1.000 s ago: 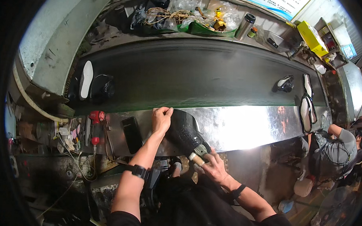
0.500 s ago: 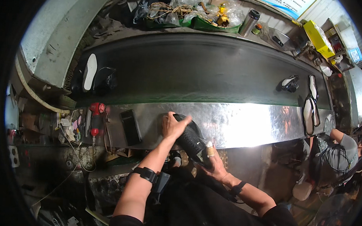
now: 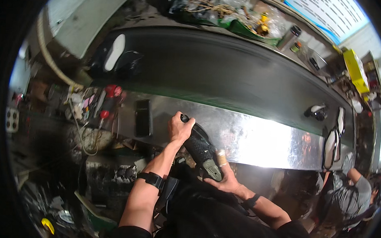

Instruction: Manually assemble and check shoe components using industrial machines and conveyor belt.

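A black shoe (image 3: 196, 143) on a grey-green shoe last (image 3: 212, 169) is held slantwise at the front edge of the metal bench. My left hand (image 3: 180, 128) is closed round its far end. At the near end my right hand (image 3: 228, 177) grips it beside the bare end of the last, where small holes show. Tan wrapping (image 3: 222, 157) covers one digit of this hand, which lies along the shoe's right side. The fingertips under the shoe are hidden.
A black phone (image 3: 143, 118) and a red power tool (image 3: 110, 100) lie left on the metal bench (image 3: 240, 135). Beyond runs a dark belt (image 3: 209, 69) bearing a white sole (image 3: 115, 52). More soles (image 3: 331, 147) lie at right, near another person (image 3: 349, 187).
The shoe has turned in my hands, so the grey-green end of the last now faces up. My view has tilted, and the bench slopes down to the right.
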### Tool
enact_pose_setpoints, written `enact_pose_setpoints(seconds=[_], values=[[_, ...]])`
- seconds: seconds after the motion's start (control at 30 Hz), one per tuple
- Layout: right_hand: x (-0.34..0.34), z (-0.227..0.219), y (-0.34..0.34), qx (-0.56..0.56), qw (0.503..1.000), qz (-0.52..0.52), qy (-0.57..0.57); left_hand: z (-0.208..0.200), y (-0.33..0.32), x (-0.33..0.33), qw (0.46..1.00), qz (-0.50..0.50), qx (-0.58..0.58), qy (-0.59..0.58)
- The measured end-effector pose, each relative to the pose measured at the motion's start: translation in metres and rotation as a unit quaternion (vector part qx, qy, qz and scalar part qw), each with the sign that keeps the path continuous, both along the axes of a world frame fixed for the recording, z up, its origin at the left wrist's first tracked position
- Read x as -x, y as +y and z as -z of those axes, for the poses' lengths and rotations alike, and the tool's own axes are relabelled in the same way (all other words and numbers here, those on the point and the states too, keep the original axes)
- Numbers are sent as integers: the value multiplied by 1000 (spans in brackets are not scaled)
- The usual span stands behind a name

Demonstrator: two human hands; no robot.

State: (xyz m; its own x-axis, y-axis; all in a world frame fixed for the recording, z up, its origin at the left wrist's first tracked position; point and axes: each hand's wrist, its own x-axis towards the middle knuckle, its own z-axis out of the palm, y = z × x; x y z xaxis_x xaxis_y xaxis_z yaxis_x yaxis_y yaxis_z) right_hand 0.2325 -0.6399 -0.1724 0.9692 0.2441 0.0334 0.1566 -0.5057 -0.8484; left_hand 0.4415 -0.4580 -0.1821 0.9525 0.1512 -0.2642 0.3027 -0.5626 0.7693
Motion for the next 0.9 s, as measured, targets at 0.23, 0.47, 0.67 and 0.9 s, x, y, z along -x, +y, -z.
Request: enact_pose_setpoints(seconds=[0.23,0.47,0.67,0.9], values=[[-98,-100,38,-364,805,59,464,-96,77,43,985,-89,41,-139],[-50,-131,175,-346,879,-70,319,-150,211,160,946,-260,58,-186],[19,-177,323,-330,871,-216,292,-239,326,295,849,-484,-35,-209],[101,-188,483,-387,776,-284,409,-278,469,432,717,-490,393,-303]])
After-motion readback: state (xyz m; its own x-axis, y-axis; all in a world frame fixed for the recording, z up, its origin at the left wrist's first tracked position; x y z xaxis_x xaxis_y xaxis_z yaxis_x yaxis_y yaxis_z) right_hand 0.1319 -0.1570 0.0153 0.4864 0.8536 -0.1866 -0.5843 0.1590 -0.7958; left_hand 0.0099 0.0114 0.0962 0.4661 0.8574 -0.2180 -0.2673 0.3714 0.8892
